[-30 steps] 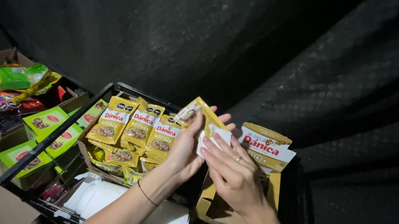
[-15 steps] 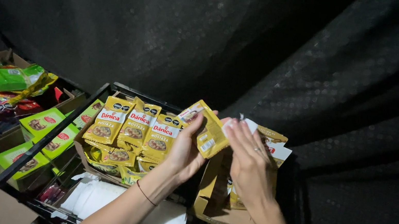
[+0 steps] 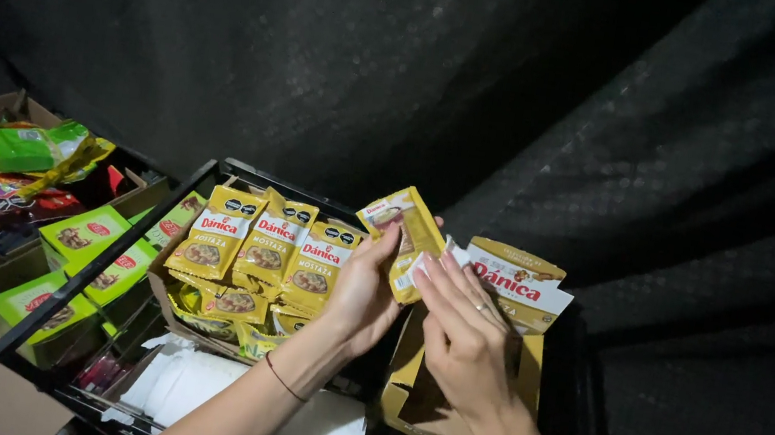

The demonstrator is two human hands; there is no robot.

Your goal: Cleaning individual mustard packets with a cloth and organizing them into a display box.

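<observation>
left hand (image 3: 365, 290) pinching yellow sachet (image 3: 405, 235), lifted for handling | right hand (image 3: 467, 335) fingers flat, steadying sachet | above open carton (image 3: 456, 409), right of sachet rows (image 3: 267, 246) in crate (image 3: 96, 278)

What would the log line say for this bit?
left hand: holds yellow sachet | right hand: touches sachet | below: open carton | left: sachet row

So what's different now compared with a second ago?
The right hand has slid off the yellow packet a little, uncovering the open carton flap. The left hand still holds the packet up. The row of yellow packets stayed put.
</observation>
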